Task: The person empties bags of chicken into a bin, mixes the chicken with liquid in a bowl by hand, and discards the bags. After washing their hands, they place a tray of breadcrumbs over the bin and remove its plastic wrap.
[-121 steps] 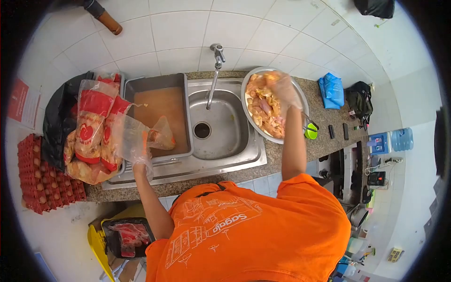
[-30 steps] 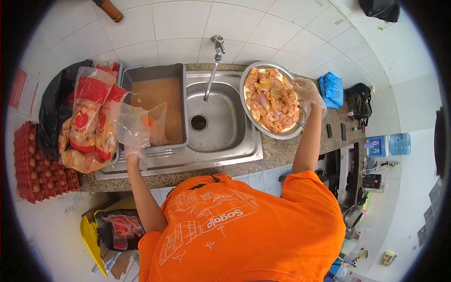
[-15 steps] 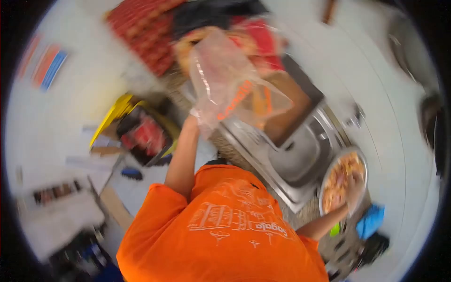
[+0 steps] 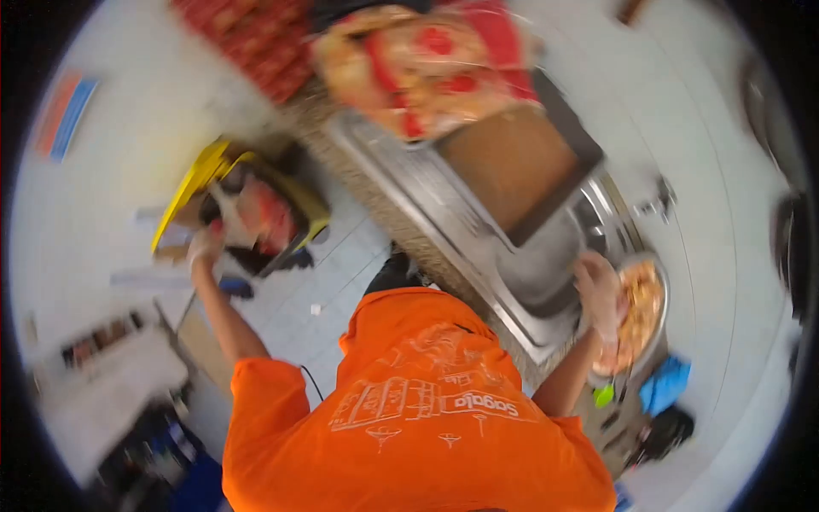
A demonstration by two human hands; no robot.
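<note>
Clock is reading from mid-view, 12 at top. Bin [image 4: 314,224] is standing on the floor between 9 and 10, red and clear plastic [image 4: 266,213] showing inside. Its yellow lid [image 4: 185,192] is hanging open at the outer side, likely so waste can go in one-handed. Left hand [image 4: 205,247] is hanging at 9, right by the bin's near-left edge; blur is hiding the fingers, so can't tell how far closed they are or whether they're holding anything.

Bowl [image 4: 664,311] of meat pieces [image 4: 641,294] is sitting on the counter between 3 and 4, just beside the sink [image 4: 537,277], presumably to keep it within right-arm reach. Right hand [image 4: 599,294], in a clear glove, is hovering between sink and bowl, fingers half curled and apart, nothing visible in them. Contact with the rim: can't tell.

Further out: grey basin [image 4: 583,147] of brownish liquid is resting partly over the sink toward 2, probably so spills drain. Bagged meat [image 4: 426,72] is lying against it at 12. Red egg trays [image 4: 252,51] are stacking up at 11. Tap [image 4: 659,202] is jutting from the wall between 2 and 3; blue bag [image 4: 665,384] is lying at 4, past the bowl.
</note>
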